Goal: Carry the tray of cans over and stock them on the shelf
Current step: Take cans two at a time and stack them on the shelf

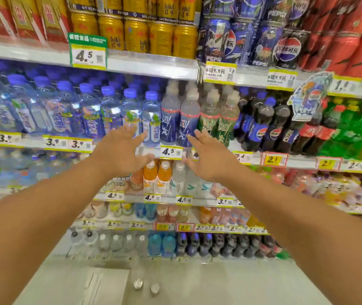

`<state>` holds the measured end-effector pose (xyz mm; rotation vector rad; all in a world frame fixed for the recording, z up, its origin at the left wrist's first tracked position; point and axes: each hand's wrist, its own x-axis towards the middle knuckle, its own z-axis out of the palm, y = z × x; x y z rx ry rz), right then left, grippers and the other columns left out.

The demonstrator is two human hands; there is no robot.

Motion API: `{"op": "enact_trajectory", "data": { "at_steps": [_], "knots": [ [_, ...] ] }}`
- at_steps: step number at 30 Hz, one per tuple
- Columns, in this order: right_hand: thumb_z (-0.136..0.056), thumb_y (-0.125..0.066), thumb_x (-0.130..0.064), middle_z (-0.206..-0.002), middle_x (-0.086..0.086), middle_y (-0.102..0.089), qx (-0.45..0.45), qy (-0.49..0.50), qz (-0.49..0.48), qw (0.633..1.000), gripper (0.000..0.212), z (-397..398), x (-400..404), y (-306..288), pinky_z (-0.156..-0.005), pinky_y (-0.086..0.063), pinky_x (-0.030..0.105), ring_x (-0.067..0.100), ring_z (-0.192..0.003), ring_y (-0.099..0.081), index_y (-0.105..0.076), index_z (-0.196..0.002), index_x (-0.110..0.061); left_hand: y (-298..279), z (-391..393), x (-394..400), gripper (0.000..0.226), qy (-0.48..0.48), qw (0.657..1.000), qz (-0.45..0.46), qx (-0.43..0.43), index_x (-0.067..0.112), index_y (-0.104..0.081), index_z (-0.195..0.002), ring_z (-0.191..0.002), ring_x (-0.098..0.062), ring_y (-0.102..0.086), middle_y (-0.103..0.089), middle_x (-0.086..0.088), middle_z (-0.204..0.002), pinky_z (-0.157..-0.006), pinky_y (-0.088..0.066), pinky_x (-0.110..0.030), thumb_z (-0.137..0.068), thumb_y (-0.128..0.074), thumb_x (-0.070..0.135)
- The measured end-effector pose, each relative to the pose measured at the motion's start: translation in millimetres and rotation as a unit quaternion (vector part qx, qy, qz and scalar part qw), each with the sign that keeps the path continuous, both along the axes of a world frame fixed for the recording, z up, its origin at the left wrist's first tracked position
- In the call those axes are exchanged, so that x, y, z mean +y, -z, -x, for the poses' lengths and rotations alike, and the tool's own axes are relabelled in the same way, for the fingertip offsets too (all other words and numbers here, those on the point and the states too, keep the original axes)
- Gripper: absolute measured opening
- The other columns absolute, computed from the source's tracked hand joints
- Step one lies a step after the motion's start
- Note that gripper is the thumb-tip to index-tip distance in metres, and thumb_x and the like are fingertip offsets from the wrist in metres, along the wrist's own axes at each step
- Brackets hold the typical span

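Observation:
Both my arms stretch forward toward a store shelf (pixel 131 69) full of drinks. My left hand (pixel 120 150) and my right hand (pixel 210 157) are empty, fingers spread, in front of the row of blue-labelled bottles (pixel 171 119). Gold cans (pixel 136 34) stand in rows on the top shelf, left of packs of Pepsi cans (pixel 252 40). On the floor below lie two small silvery can tops (pixel 147 286) beside a flat pale sheet, perhaps cardboard (pixel 100 285). No tray is in view.
Water bottles (pixel 65 108) fill the middle shelf at left, cola and green soda bottles (pixel 307 128) at right. Lower shelves hold orange drinks (pixel 158 175) and small bottles. Yellow price tags (pixel 171 151) line every shelf edge. Pale floor lies below.

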<state>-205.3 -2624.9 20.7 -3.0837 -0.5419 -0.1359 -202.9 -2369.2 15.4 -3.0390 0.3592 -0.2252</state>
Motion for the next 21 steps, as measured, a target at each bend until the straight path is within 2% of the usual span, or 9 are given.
{"op": "enact_trajectory", "data": {
  "at_steps": [2, 4, 7, 10, 11, 13, 15, 18, 21],
  "knots": [
    [-0.098, -0.042, -0.058, -0.168, 0.003, -0.003, 0.029, 0.005, -0.014, 0.999, 0.077, 8.6, -0.8, 27.1, -0.124, -0.011, 0.041, 0.022, -0.154, 0.0, -0.013, -0.16, -0.022, 30.2, 10.8, -5.5, 0.085, -0.002, 1.0, 0.01, 0.03, 0.03, -0.02, -0.156, -0.152, -0.025, -0.007, -0.013, -0.004, -0.165, -0.122, -0.01, -0.045, -0.086, -0.028, 0.078],
    [-0.098, -0.043, -0.058, -0.168, -0.002, -0.001, 0.051, 0.012, -0.035, 0.998, 0.077, 13.9, 0.1, 58.5, -0.123, -0.009, 0.04, 0.018, -0.154, 0.002, -0.013, -0.16, -0.025, 63.4, 16.0, -7.0, 0.082, 0.008, 0.999, 0.016, 0.036, 0.03, -0.019, -0.156, -0.152, -0.024, -0.005, -0.011, -0.002, -0.165, -0.123, -0.008, -0.044, -0.089, -0.033, 0.073],
    [-0.097, -0.046, -0.056, -0.168, 0.001, -0.005, 0.058, 0.007, -0.038, 0.998, 0.077, 16.2, 4.8, 123.1, -0.122, -0.015, 0.04, 0.021, -0.154, -0.003, -0.015, -0.159, -0.022, 130.2, 17.4, -0.4, 0.084, 0.008, 0.998, 0.044, 0.053, 0.031, -0.02, -0.156, -0.152, -0.023, -0.007, -0.013, 0.0, -0.165, -0.123, -0.011, -0.044, -0.086, -0.032, 0.075],
    [-0.096, -0.05, -0.052, -0.167, 0.007, -0.011, 0.09, 0.022, -0.059, 0.994, 0.077, 22.9, 11.1, 213.4, -0.122, -0.022, 0.042, 0.025, -0.153, -0.011, -0.02, -0.158, -0.018, 223.7, 27.6, 3.5, 0.084, 0.01, 0.998, 0.022, 0.056, 0.027, -0.034, -0.152, -0.148, -0.027, -0.023, -0.032, -0.004, -0.158, -0.118, -0.023, -0.044, -0.084, -0.031, 0.075],
    [-0.095, -0.052, -0.051, -0.166, 0.008, -0.015, 0.098, 0.018, -0.062, 0.993, 0.076, 27.8, 14.6, 246.9, -0.12, -0.027, 0.045, 0.027, -0.152, -0.017, -0.024, -0.157, -0.017, 257.5, 32.6, 3.6, 0.087, 0.007, 0.998, 0.015, 0.062, 0.024, -0.04, -0.149, -0.146, -0.028, -0.028, -0.038, -0.006, -0.155, -0.116, -0.026, -0.045, -0.082, -0.027, 0.077],
    [-0.092, -0.055, -0.052, -0.163, 0.008, -0.021, 0.101, 0.013, -0.055, 0.993, 0.075, 37.7, 21.0, 315.5, -0.114, -0.036, 0.046, 0.031, -0.147, -0.028, -0.031, -0.154, -0.018, 325.9, 41.1, 3.9, 0.095, 0.006, 0.996, 0.009, 0.09, 0.023, -0.042, -0.149, -0.146, -0.029, -0.028, -0.037, -0.008, -0.156, -0.118, -0.024, -0.047, -0.077, -0.019, 0.079],
    [-0.093, -0.054, -0.054, -0.166, 0.007, -0.015, 0.123, 0.023, -0.049, 0.991, 0.08, 45.5, 26.6, 381.1, -0.119, -0.029, 0.042, 0.029, -0.15, -0.021, -0.024, -0.157, -0.018, 390.3, 46.8, 3.9, 0.096, 0.014, 0.994, 0.011, 0.104, 0.023, -0.042, -0.149, -0.147, -0.03, -0.026, -0.034, -0.009, -0.157, -0.118, -0.022, -0.048, -0.074, -0.016, 0.078],
    [-0.094, -0.051, -0.054, -0.167, 0.009, -0.011, 0.131, 0.014, -0.022, 0.991, 0.082, 50.2, 34.0, 477.8, -0.121, -0.022, 0.044, 0.026, -0.154, -0.009, -0.021, -0.158, -0.013, 481.5, 50.7, 7.4, 0.092, 0.013, 0.994, 0.006, 0.109, 0.023, -0.044, -0.147, -0.147, -0.03, -0.026, -0.034, -0.008, -0.157, -0.118, -0.023, -0.048, -0.076, -0.02, 0.076],
    [-0.095, -0.046, -0.057, -0.167, 0.01, -0.01, 0.148, 0.01, 0.005, 0.989, 0.082, 53.6, 40.9, 569.4, -0.122, -0.017, 0.041, 0.025, -0.154, -0.008, -0.017, -0.159, -0.013, 576.1, 48.5, 17.0, 0.094, 0.015, 0.992, -0.023, 0.127, 0.025, -0.035, -0.152, -0.149, -0.029, -0.021, -0.028, -0.007, -0.16, -0.119, -0.02, -0.047, -0.076, -0.015, 0.077]
  ]
}}
